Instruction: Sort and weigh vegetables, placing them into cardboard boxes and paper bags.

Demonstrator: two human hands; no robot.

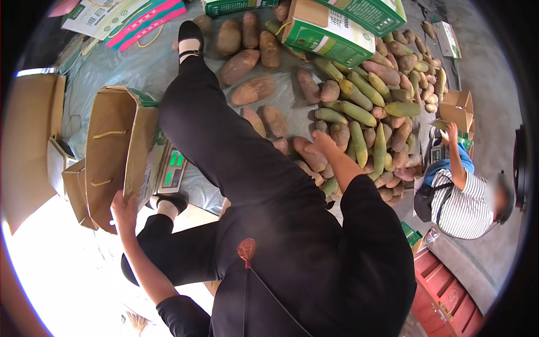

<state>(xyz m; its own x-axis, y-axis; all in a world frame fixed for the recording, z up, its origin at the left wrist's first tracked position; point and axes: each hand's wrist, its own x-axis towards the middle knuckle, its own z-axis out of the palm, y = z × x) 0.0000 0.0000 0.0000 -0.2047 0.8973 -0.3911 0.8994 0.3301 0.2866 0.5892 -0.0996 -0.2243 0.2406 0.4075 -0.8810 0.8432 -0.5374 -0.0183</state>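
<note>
My left hand (124, 209) grips the near edge of an open brown cardboard box (112, 157) that rests on a small digital scale (172, 168). My right hand (321, 144) reaches forward and closes on a reddish-brown sweet potato (312, 156) at the edge of a big pile of tubers (365, 123). The pile mixes brownish-red sweet potatoes and long green ones on a grey plastic sheet (129, 67). My black-clad leg and black shoe (190, 35) stretch out between the box and the pile.
Green and white cartons (331, 33) stand at the far edge of the pile. Flattened cardboard (33, 135) lies at the left. A person in a striped shirt (463, 196) crouches at the right by small brown boxes (457, 109). Red crates (449, 297) sit at the lower right.
</note>
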